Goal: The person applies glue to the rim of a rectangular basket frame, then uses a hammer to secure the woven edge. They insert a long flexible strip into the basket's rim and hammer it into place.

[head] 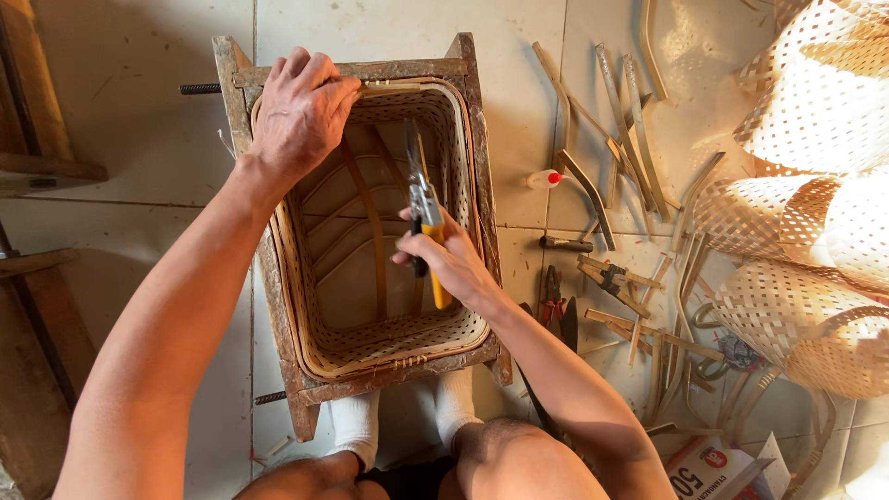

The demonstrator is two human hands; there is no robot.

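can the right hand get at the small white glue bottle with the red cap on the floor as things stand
Probably not freely: the right hand is gripping yellow-handled cutters over the woven basket. The glue bottle lies unobstructed on the tile beside the wooden frame.

A flat cardboard package (718, 468) lies on the tiled floor (139, 111) at the bottom right edge of the frame, partly cut off. Its top face is white with a red panel, a round red mark and dark print, and its side is plain brown card. No other package, sign or screen is in view.
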